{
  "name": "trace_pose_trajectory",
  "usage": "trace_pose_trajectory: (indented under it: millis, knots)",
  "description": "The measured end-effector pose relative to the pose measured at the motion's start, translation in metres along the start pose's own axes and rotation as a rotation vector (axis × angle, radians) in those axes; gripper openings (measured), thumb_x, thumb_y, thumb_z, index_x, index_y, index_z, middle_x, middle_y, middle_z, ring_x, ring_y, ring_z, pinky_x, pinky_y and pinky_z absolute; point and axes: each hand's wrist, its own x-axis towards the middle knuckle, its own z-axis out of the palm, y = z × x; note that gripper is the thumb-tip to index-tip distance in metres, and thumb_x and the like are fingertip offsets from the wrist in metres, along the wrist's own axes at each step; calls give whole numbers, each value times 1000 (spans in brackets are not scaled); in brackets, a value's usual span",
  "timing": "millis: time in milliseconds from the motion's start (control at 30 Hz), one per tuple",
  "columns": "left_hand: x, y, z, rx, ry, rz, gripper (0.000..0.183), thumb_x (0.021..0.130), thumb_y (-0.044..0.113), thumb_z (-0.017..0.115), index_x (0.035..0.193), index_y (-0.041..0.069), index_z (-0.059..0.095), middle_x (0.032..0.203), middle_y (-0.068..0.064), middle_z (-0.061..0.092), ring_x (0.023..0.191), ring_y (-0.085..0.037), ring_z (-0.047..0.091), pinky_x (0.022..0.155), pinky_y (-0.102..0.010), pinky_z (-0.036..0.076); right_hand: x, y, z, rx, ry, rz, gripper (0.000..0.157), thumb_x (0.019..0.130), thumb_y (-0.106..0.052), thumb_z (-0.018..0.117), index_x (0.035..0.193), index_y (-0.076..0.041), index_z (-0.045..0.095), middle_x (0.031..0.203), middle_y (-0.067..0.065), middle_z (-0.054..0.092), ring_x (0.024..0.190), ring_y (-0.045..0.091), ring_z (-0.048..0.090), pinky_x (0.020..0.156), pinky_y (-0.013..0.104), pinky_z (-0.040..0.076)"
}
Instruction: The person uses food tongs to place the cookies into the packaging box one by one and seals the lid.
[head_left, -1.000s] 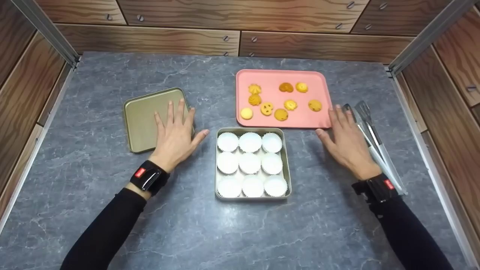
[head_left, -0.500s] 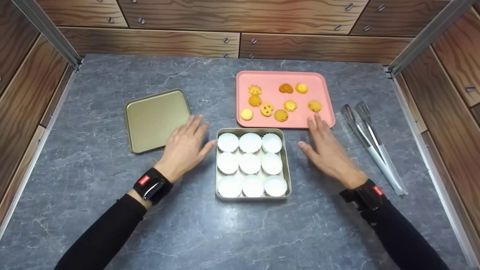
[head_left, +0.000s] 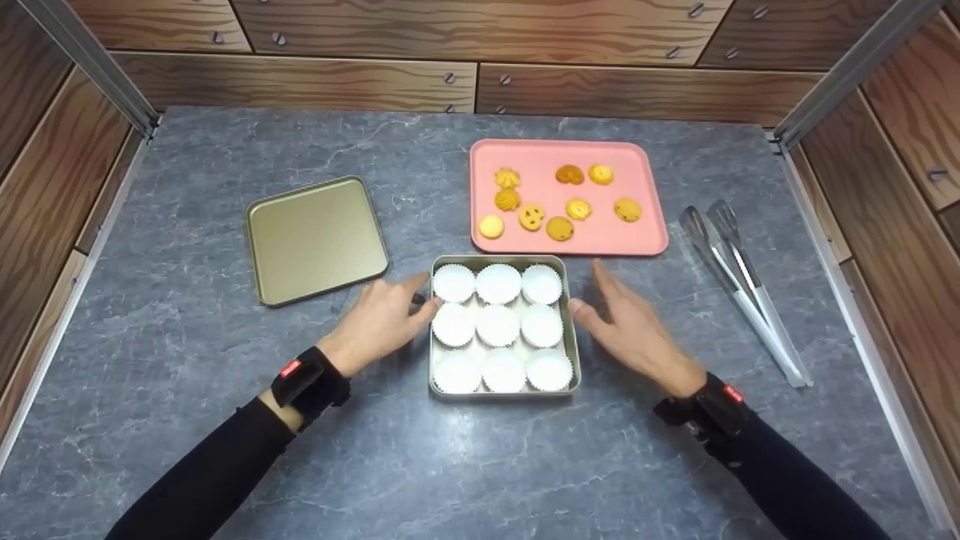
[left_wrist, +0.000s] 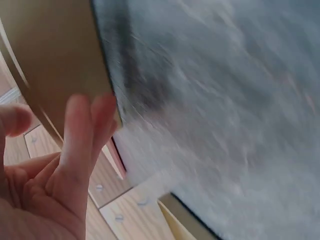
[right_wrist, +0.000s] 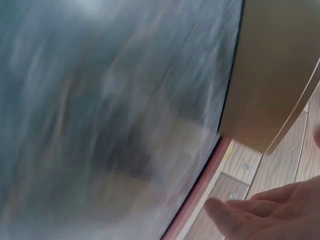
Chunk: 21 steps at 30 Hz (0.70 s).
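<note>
A square metal tin stands on the tabletop, lined with several white paper baking cups. My left hand is at its left side, thumb by the rim, index finger extended. In the left wrist view, the fingers are close to the tin's wall; contact is hard to tell. On the other side my right hand has its thumb beside the right rim and its fingers stretched forward. The right wrist view shows those fingers apart from the tin's wall. Neither hand holds anything.
Behind the tin lies a pink tray with several cookies on it. A flat gold lid is at the left. Metal tongs with pale handles lie at the right. Wood-patterned walls border the table.
Both hands have moved inward to the tin, the left from over the lid, the right from beside the tray's corner and the tongs. Tin, tray, lid and tongs stay put.
</note>
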Motion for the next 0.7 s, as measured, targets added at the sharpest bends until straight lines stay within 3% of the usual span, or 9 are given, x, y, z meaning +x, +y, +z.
trace_pose_trajectory:
  millis: [100, 167, 267, 333, 433, 567, 700]
  knots:
    - [0, 3, -2, -95, -36, -49, 58, 104, 32, 62, 150, 0, 50, 99, -20, 76, 56, -15, 65, 42, -27, 53, -2, -6, 5, 43, 17, -5, 80, 103, -46, 61, 158, 3, 32, 147, 24, 54, 126, 40, 61, 109, 54, 52]
    - [1, 4, -1, -130, -43, -62, 57, 103, 30, 63, 150, -1, 50, 117, -22, 74, 79, -22, 75, 59, -30, 63, -2, -9, 8, 64, 25, -19, 71, 101, -38, 66, 154, 3, 42, 134, 22, 66, 109, 34, 71, 93, 48, 63]
    - [3, 5, 0, -172, -34, -64, 54, 103, 25, 64, 148, -2, 52, 126, -22, 70, 113, -29, 71, 89, -39, 65, -4, -12, 12, 90, 40, -41, 57, 97, -25, 69, 146, 1, 55, 117, 18, 74, 93, 24, 76, 77, 38, 67]
    - [4, 5, 3, -190, -22, -62, 53, 103, 23, 64, 147, -3, 52, 128, -22, 69, 114, -31, 70, 97, -42, 61, -4, -11, 14, 96, 56, -60, 52, 96, -20, 69, 142, 1, 59, 108, 18, 76, 86, 21, 77, 69, 33, 67]
    - [6, 5, 6, -216, 1, -69, 53, 102, 20, 64, 148, -3, 51, 129, -23, 68, 97, -26, 76, 88, -37, 65, -4, -9, 15, 96, 82, -78, 48, 94, -16, 70, 138, 2, 62, 101, 17, 77, 81, 19, 76, 64, 31, 66]
    - [9, 6, 9, -246, 11, -76, 53, 102, 18, 64, 149, -2, 50, 131, -23, 67, 76, -18, 76, 67, -27, 66, -2, -5, 14, 88, 105, -84, 47, 92, -12, 70, 136, 3, 63, 101, 20, 77, 82, 23, 77, 69, 37, 68]
    - [16, 7, 11, -267, 26, -73, 54, 101, 18, 64, 149, -1, 50, 130, -22, 67, 74, -18, 76, 57, -23, 63, 2, 0, 11, 64, 126, -109, 47, 90, -8, 69, 135, 3, 65, 100, 19, 77, 83, 24, 77, 72, 40, 68]
